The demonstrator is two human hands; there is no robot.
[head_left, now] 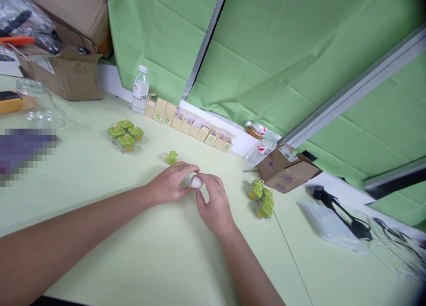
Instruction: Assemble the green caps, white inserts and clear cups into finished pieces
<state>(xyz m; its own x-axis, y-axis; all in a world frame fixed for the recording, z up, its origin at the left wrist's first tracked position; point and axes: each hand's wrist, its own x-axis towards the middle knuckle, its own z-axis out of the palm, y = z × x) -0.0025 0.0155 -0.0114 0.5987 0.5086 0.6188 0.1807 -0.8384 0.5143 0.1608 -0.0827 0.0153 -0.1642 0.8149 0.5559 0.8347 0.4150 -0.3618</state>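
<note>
Above the table's middle, my left hand (171,184) is closed around a small clear jar (187,180), mostly hidden by the fingers. A smooth white rounded piece (196,182) shows at the jar's mouth, and my right hand (214,203) grips it between thumb and fingers. Whether the white piece sits inside the jar or just against it, I cannot tell. A loose green lid (172,157) with a loop lies on the table just beyond my left hand.
Several green-lidded jars (126,140) stand at left; another group (261,198) is at right. Small cardboard boxes (189,123) line the wall beside a water bottle (140,91). A carton (282,167), two lying bottles and cables (356,226) occupy the right. A glass vessel (41,104) stands far left.
</note>
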